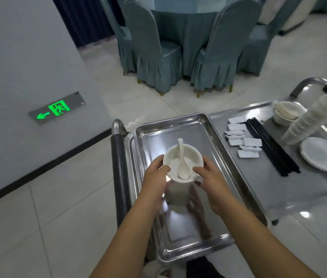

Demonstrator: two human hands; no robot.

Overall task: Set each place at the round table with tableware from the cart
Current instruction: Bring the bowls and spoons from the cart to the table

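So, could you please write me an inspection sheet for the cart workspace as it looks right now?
Surface: shiny stainless steel cart top carrying a rectangular steel tray.
Job's things: small white ceramic bowl with a white ceramic spoon inside, above the tray; white chopstick rests; black chopsticks; leaning stack of white cups; flat white plates; stacked white bowls with spoons.
Clutter: nothing seen.
Hands: left hand and right hand hold the small bowl from either side, fingers curled at its rim.
Cables: nothing seen.
Surroundings: blue-covered chairs at a draped table, tiled floor, green exit sign.
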